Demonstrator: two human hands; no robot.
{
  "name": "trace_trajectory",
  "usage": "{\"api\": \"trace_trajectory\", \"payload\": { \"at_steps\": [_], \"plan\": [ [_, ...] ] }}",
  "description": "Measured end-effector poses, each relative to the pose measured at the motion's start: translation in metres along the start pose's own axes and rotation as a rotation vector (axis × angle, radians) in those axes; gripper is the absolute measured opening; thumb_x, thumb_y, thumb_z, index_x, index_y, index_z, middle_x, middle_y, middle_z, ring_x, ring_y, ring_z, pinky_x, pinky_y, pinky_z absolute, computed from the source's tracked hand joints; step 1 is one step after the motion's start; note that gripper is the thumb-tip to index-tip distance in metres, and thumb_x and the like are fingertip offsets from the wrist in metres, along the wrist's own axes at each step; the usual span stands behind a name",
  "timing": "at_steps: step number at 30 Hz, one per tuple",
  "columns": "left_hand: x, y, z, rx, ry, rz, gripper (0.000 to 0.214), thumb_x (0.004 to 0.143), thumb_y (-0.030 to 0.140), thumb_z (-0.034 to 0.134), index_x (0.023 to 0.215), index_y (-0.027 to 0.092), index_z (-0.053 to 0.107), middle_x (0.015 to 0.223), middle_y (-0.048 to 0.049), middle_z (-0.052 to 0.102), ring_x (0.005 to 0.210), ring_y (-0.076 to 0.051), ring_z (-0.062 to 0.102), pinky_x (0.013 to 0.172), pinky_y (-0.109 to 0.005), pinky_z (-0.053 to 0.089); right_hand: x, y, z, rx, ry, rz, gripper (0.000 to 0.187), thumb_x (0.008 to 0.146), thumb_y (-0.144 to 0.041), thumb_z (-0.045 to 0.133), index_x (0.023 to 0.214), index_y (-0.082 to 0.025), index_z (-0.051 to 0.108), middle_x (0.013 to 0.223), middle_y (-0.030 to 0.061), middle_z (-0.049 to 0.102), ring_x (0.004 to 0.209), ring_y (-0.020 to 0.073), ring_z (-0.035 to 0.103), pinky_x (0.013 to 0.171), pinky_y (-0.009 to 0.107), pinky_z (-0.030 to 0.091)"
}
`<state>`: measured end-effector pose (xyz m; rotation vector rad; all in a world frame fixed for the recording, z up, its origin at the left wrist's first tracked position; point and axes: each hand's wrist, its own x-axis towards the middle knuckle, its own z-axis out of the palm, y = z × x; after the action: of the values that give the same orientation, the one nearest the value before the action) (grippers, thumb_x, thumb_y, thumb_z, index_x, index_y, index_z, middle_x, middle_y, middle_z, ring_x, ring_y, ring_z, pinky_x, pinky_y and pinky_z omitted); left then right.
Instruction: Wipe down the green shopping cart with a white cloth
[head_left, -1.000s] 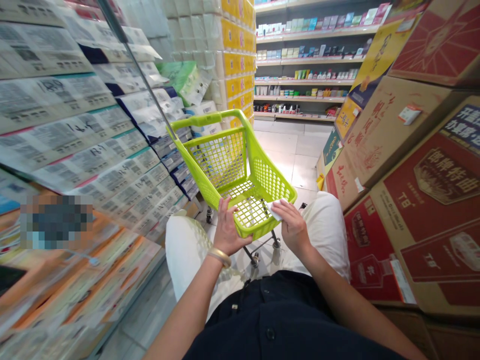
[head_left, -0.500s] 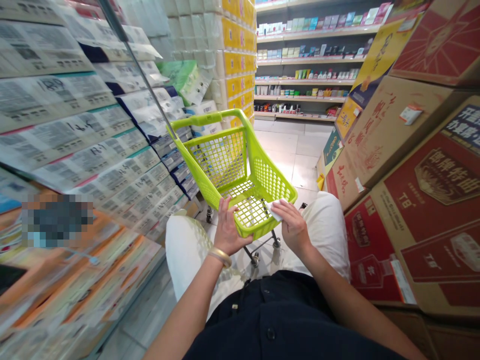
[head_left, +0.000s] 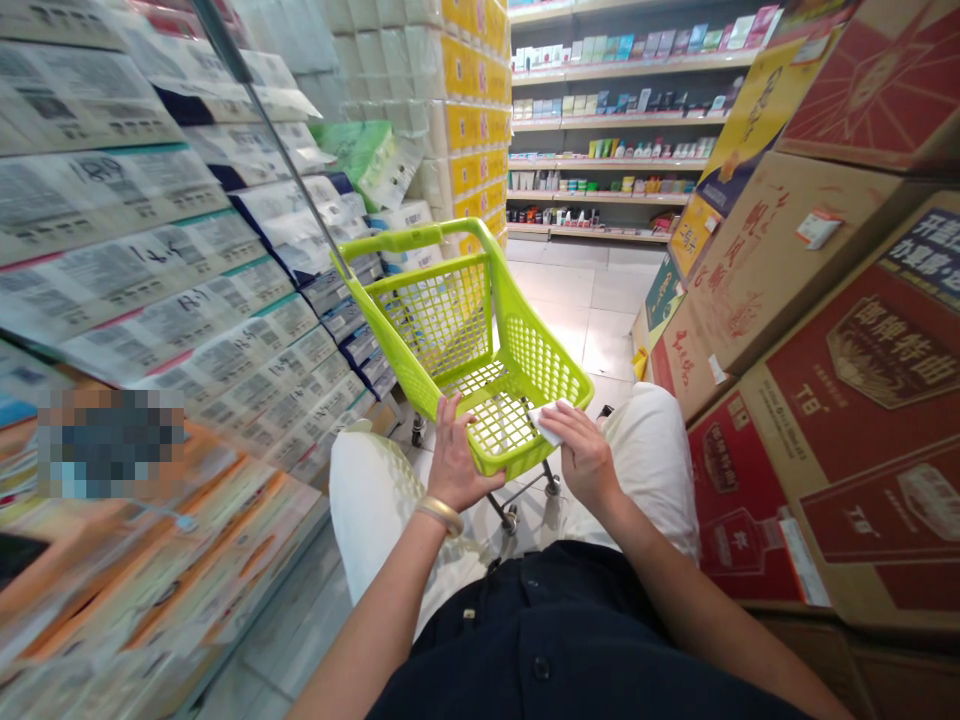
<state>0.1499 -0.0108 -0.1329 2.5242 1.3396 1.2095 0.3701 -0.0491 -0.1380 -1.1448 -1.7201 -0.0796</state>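
A small lime-green shopping cart [head_left: 540,345] with a plastic grid basket stands between my knees, its handle on the far side. My left hand [head_left: 455,460] grips the near left corner of the basket rim, fingers over the edge and thumb below. At the near right corner, my right hand [head_left: 585,450] presses a folded white cloth or tissue [head_left: 551,418] against the rim. The cloth lies under my fingers, partly hidden by them. Through the basket grid shows the floor. A thin metal pole [head_left: 289,160] rises from the cart's left side by the handle.
Stacked white packages [head_left: 150,240] wall the left side. Red and brown cartons [head_left: 795,430] are piled close on the right. Beyond the cart, tiled floor [head_left: 555,280] leads to shelves of small goods [head_left: 607,120]. A yellow-and-white stack [head_left: 472,110] stands behind the handle.
My right hand and the white cloth have shifted very slightly left along the basket rim. The left hand keeps its hold and the cart stays in place.
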Motion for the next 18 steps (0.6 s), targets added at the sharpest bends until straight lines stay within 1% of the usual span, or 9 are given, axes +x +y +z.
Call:
{"api": "trace_trajectory", "payload": {
  "at_steps": [3,5,7,11,13,15,18],
  "plan": [
    [0.0,-0.001,0.002,0.003,0.011,0.018,0.082,0.054,0.033,0.08,0.122,0.02,0.036,0.152,-0.0226,0.029,0.149,-0.045,0.015,0.118,-0.065,0.025,-0.006,-0.022,0.008,0.071,-0.125,-0.101,0.041,0.095,-0.01,0.041,0.121,-0.026,0.068,0.123,0.0052,0.072,0.129,0.0189,0.059,0.111,0.044,0.047],
    [-0.001,-0.003,0.001,0.008,0.005,0.022,0.082,0.055,0.035,0.079,0.122,0.02,0.035,0.153,-0.0224,0.029,0.149,-0.045,0.015,0.117,-0.065,0.026,-0.007,-0.027,0.011,0.104,-0.188,-0.137,0.041,0.095,-0.011,0.042,0.124,-0.027,0.067,0.125,0.0049,0.072,0.131,0.0186,0.057,0.112,0.044,0.046],
    [-0.001,-0.003,0.0,0.01,-0.01,0.011,0.082,0.054,0.034,0.08,0.122,0.021,0.035,0.153,-0.0222,0.029,0.149,-0.045,0.015,0.117,-0.065,0.026,-0.005,-0.018,0.009,0.089,-0.16,-0.103,0.042,0.095,-0.01,0.042,0.123,-0.027,0.068,0.125,0.0049,0.072,0.129,0.0192,0.059,0.112,0.045,0.046],
    [-0.001,0.0,-0.001,0.007,-0.015,-0.013,0.083,0.052,0.03,0.081,0.12,0.021,0.036,0.152,-0.0218,0.029,0.15,-0.046,0.015,0.117,-0.065,0.027,0.001,0.009,-0.001,0.005,0.004,0.041,0.044,0.092,-0.008,0.042,0.119,-0.027,0.071,0.121,0.0051,0.073,0.126,0.0223,0.061,0.112,0.051,0.046],
    [0.0,0.002,0.0,0.002,-0.006,-0.011,0.083,0.051,0.03,0.082,0.12,0.021,0.036,0.152,-0.0222,0.03,0.15,-0.046,0.015,0.117,-0.065,0.026,0.0,0.008,-0.001,-0.007,0.027,0.054,0.044,0.092,-0.007,0.042,0.119,-0.026,0.071,0.12,0.0055,0.074,0.126,0.0228,0.061,0.112,0.051,0.046],
    [0.0,0.001,0.001,0.0,0.002,-0.004,0.083,0.051,0.03,0.082,0.12,0.02,0.036,0.152,-0.0227,0.03,0.149,-0.046,0.015,0.117,-0.065,0.026,-0.004,-0.005,0.003,0.013,-0.014,0.007,0.043,0.093,-0.008,0.041,0.12,-0.026,0.07,0.121,0.0058,0.073,0.128,0.0219,0.06,0.112,0.05,0.046],
    [-0.001,0.0,0.001,0.004,0.007,0.013,0.082,0.054,0.034,0.08,0.122,0.02,0.036,0.152,-0.023,0.029,0.149,-0.045,0.015,0.117,-0.066,0.026,-0.008,-0.026,0.01,0.08,-0.148,-0.109,0.041,0.095,-0.01,0.042,0.122,-0.026,0.068,0.125,0.0047,0.072,0.13,0.0195,0.058,0.112,0.045,0.046]
  ]
}}
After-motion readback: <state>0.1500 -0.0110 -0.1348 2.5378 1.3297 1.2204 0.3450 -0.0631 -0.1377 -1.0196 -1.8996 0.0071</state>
